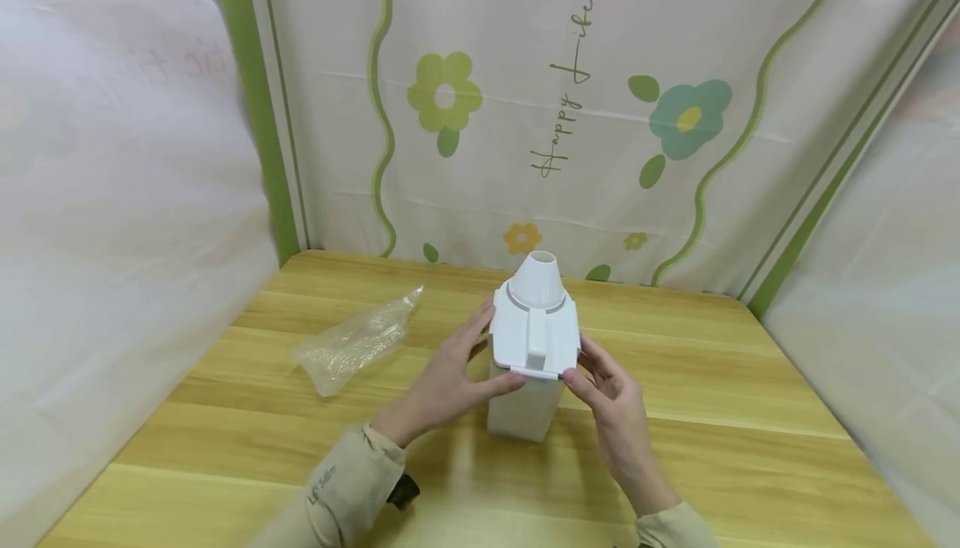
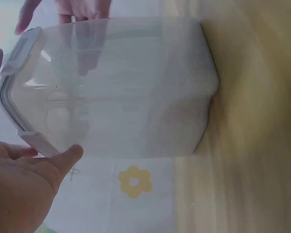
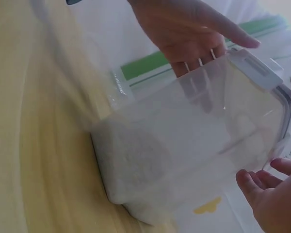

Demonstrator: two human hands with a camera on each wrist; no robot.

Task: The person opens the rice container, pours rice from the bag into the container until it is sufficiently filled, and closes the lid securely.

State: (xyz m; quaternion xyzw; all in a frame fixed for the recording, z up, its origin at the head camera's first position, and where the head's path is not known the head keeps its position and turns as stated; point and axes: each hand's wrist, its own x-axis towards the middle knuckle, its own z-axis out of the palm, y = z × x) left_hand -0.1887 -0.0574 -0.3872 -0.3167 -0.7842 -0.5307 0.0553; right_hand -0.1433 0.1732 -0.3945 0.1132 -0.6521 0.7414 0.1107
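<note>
A tall translucent storage container (image 1: 525, 410) stands upright on the table, with whitish contents in its lower part (image 3: 131, 160). Its white lid (image 1: 517, 339) is on top and carries a white cone-shaped piece (image 1: 537, 281) with an open round end. My left hand (image 1: 450, 373) holds the lid's left side, thumb along the near edge and fingers along the side. On the opposite side my right hand (image 1: 618, 402) grips the lid, its thumb at the near right corner, other fingers partly hidden behind it. White side clips (image 2: 24, 48) show along the lid in the left wrist view.
A crumpled clear plastic bag (image 1: 356, 344) lies on the wooden table (image 1: 712, 465), left of the container. Printed fabric curtains (image 1: 487, 181) with flowers and lettering enclose the back and both sides of the table.
</note>
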